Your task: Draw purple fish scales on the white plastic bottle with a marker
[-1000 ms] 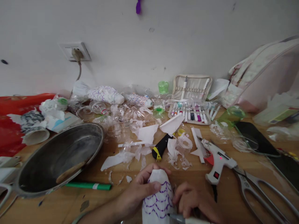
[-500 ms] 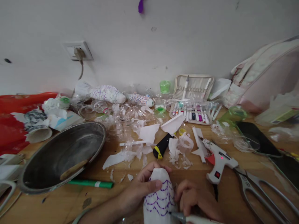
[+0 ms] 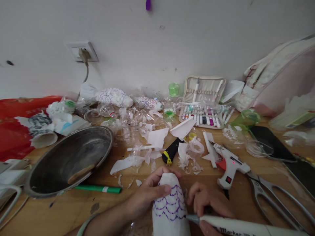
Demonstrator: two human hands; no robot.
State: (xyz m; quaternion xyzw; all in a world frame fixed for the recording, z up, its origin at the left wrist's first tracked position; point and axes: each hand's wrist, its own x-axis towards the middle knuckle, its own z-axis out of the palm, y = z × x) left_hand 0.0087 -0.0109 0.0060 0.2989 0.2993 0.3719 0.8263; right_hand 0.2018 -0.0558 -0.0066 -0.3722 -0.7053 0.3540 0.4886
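My left hand (image 3: 145,196) grips a white paper-covered bottle shape (image 3: 169,205) at the near edge of the wooden table (image 3: 73,213). Purple scallop lines run across its front. My right hand (image 3: 209,205) holds a white marker (image 3: 236,226) with its tip touching the right side of the shape, just below the lowest purple line. Two similar fish-like shapes, one large (image 3: 110,96) and one small (image 3: 147,103), lie at the back by the wall.
A metal pan (image 3: 71,157) sits left, with a green marker (image 3: 98,188) in front of it. A black-and-yellow knife (image 3: 170,154), a white glue gun (image 3: 230,168), large scissors (image 3: 273,196), an open marker case (image 3: 201,113), a dark tablet (image 3: 273,144), paper scraps and clear plastic pieces lie around.
The view has shifted a little, so more of the marker shows. My right hand has moved the marker tip slightly right along the shape; my left hand keeps its grip.
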